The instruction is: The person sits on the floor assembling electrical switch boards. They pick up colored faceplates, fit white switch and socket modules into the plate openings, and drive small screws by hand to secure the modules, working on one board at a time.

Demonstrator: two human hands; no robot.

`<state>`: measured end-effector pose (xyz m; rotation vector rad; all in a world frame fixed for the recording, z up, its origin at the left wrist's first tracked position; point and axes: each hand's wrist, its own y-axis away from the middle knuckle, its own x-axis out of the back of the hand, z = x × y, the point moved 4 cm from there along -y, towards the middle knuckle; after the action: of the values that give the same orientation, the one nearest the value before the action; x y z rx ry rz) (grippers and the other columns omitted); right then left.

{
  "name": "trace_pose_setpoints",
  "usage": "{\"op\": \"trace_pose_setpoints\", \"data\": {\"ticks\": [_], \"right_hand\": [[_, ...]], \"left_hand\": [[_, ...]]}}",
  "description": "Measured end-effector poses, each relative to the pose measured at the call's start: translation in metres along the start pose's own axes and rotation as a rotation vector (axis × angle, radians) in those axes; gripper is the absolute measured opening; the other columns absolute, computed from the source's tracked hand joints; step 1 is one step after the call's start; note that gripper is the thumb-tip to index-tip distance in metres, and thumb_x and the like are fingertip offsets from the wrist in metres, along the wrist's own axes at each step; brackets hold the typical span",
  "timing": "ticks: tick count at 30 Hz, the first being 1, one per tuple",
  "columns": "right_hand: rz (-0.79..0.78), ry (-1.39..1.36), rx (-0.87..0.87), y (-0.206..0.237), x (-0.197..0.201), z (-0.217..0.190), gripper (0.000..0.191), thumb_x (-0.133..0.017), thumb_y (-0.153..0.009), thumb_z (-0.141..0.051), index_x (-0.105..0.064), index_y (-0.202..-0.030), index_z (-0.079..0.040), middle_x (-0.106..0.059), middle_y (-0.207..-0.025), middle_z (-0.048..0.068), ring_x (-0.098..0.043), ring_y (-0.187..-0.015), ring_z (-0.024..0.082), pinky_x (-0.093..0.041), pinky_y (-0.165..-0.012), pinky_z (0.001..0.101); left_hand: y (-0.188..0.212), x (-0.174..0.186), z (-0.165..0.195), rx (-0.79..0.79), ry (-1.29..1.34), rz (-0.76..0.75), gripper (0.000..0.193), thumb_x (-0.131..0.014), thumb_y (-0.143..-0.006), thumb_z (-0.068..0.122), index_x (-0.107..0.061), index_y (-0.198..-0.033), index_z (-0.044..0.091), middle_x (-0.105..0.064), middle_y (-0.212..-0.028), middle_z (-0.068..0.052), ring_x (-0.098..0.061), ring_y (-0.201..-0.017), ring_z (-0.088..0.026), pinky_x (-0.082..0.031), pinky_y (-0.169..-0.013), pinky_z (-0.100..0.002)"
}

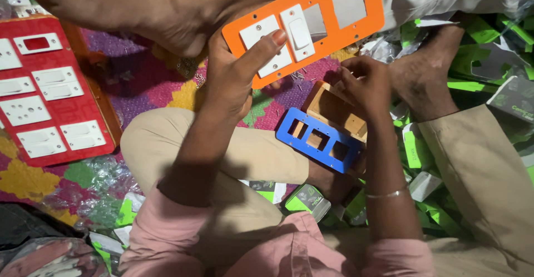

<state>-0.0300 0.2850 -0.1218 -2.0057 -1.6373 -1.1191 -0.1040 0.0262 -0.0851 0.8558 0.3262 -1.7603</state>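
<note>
Floor workshop (switch plates point(53, 96) everywhere).

The orange plate point(311, 29) in my left grip point(233, 74) is a flat, tilted panel with a white socket and a white switch fitted at its left end and two square cutouts open toward its right. Below it, a blue plate point(318, 139) with three empty rectangular cutouts leans against an open wooden box point(334, 110), which my right grip point(361, 82) touches at the top edge.
</note>
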Motion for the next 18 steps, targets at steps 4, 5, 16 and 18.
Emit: {"op": "trace_pose_setpoints", "data": {"ticks": [4, 5, 16, 18], "right_hand": [[-0.014, 0.266, -0.071, -0.011, 0.000, -0.009, 0.018, -0.080, -0.090, -0.017, -0.079, -0.103, -0.004, -0.077, -0.092, 0.014, -0.075, -0.079, 0.023, -0.057, -0.073, 0.0351], [-0.038, 0.296, -0.080, -0.012, 0.000, -0.011, 0.019, -0.081, -0.090, -0.018, -0.079, -0.102, -0.005, -0.077, -0.092, 0.014, -0.074, -0.079, 0.025, -0.056, -0.073, 0.0359], [0.010, 0.300, -0.152, -0.017, 0.022, 0.009, 0.016, -0.081, -0.088, -0.019, -0.080, -0.099, -0.007, -0.077, -0.091, 0.009, -0.075, -0.080, 0.021, -0.056, -0.073, 0.0349], [0.070, 0.237, -0.121, -0.013, 0.023, 0.007, 0.017, -0.081, -0.091, -0.021, -0.079, -0.101, -0.007, -0.078, -0.091, 0.007, -0.075, -0.080, 0.019, -0.056, -0.074, 0.0340]], "left_hand": [[0.000, 0.000, 0.001, 0.006, -0.001, 0.020, 0.031, -0.078, -0.095, 0.013, -0.068, -0.116, -0.007, -0.073, -0.088, -0.013, -0.066, -0.060, -0.015, -0.053, -0.049, -0.028], [0.000, 0.000, 0.001, 0.002, 0.001, 0.021, 0.031, -0.078, -0.094, 0.013, -0.068, -0.117, -0.006, -0.073, -0.087, -0.013, -0.066, -0.059, -0.014, -0.054, -0.049, -0.028], [0.000, 0.000, 0.001, -0.010, -0.009, 0.014, 0.029, -0.079, -0.096, 0.013, -0.069, -0.115, -0.006, -0.074, -0.089, -0.013, -0.068, -0.063, -0.014, -0.055, -0.050, -0.028], [0.000, 0.000, 0.000, -0.014, -0.012, 0.019, 0.029, -0.079, -0.096, 0.012, -0.069, -0.115, -0.007, -0.074, -0.090, -0.013, -0.068, -0.065, -0.014, -0.055, -0.051, -0.028]]}}
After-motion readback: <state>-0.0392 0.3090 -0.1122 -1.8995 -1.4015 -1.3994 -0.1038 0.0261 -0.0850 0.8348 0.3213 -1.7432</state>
